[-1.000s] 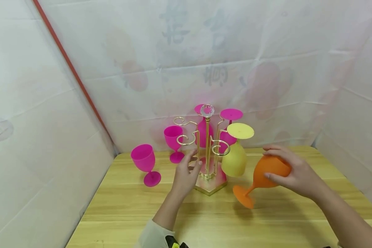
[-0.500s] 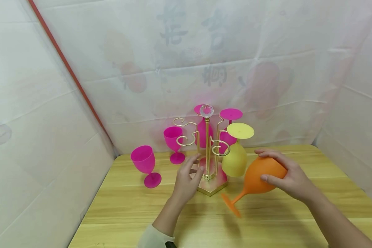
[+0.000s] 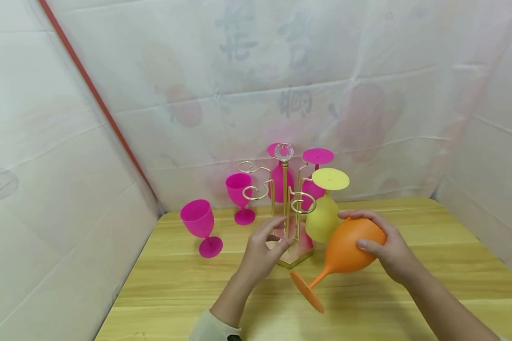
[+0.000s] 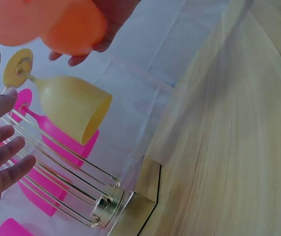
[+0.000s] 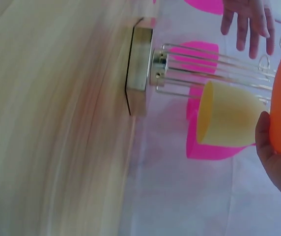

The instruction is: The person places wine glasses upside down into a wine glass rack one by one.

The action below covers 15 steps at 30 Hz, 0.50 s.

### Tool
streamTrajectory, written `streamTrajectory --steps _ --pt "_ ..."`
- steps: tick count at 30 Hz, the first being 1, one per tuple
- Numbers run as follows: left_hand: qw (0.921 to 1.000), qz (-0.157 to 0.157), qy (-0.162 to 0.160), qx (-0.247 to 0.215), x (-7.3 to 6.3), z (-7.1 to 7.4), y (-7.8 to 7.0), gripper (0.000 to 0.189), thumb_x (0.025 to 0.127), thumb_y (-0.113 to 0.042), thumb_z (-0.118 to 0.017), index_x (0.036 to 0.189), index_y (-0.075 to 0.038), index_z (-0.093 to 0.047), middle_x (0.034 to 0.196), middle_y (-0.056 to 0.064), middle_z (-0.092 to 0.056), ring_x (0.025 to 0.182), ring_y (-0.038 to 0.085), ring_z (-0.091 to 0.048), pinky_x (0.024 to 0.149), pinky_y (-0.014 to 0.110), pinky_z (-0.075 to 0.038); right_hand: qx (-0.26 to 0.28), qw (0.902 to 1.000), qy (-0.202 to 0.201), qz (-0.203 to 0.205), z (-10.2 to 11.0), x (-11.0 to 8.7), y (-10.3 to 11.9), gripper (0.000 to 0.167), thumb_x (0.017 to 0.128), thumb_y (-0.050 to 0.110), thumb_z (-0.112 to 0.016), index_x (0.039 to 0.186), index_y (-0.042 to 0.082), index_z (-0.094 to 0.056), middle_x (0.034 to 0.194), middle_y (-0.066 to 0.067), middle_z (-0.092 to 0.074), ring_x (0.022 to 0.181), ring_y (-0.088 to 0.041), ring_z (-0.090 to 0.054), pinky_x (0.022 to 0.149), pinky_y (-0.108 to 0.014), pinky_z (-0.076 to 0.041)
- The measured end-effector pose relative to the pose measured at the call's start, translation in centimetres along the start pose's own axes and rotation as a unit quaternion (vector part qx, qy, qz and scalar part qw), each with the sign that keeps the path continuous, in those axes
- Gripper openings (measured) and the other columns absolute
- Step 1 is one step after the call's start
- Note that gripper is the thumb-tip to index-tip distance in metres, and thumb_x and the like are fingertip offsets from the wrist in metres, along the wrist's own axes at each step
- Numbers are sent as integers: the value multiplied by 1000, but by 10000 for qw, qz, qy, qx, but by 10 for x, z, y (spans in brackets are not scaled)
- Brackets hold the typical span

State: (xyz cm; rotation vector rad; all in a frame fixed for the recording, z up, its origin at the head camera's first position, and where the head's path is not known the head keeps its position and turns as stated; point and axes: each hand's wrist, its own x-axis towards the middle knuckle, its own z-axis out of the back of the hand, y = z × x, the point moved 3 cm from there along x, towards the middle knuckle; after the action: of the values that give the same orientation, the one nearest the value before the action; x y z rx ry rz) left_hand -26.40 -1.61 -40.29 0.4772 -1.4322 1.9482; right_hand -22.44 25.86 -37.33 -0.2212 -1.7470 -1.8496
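My right hand (image 3: 386,248) grips an orange goblet (image 3: 352,246) by its bowl, tilted so that the foot points down and left. In front of the gold rack's base (image 3: 296,258), my left hand (image 3: 260,248) reaches with its fingers loosely spread, holding nothing. In the left wrist view its fingers (image 4: 13,169) are apart beside the rack's rods. A yellow goblet (image 3: 322,220) hangs upside down on the rack's right side. Behind it hang two magenta goblets, one at the right (image 3: 318,156) and one at the back (image 3: 281,182).
Two magenta goblets stand upright left of the rack, one nearer (image 3: 197,220) and one farther back (image 3: 239,189). Empty curled hooks (image 3: 256,192) stick out on the rack's left and front. A clear ball (image 3: 284,152) tops the post. White cloth walls (image 3: 187,71) enclose the wooden table (image 3: 162,293).
The orange goblet has moved left with my right hand, its foot swinging toward the front of the rack. My left hand has shifted slightly right.
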Motion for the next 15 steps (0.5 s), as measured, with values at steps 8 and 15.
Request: streamTrajectory --steps 8,15 --pt "9994 -260 240 -14 -4 -6 -13 51 84 -16 -78 132 -13 -60 134 5 -60 113 23 -58 86 35 -58 1084 9940 127 53 -17 2 -6 40 94 -8 -39 133 -1 -45 135 -12 -56 121 -21 -56 93 -30 -54" --pt "9964 -588 596 -156 -8 -11 -28 66 76 -14 -85 136 -14 -56 139 2 -57 118 18 -56 97 36 -52 1376 9903 150 -133 -32 2 -7 36 99 1 -37 134 2 -44 133 -10 -58 117 -21 -59 93 -31 -54"
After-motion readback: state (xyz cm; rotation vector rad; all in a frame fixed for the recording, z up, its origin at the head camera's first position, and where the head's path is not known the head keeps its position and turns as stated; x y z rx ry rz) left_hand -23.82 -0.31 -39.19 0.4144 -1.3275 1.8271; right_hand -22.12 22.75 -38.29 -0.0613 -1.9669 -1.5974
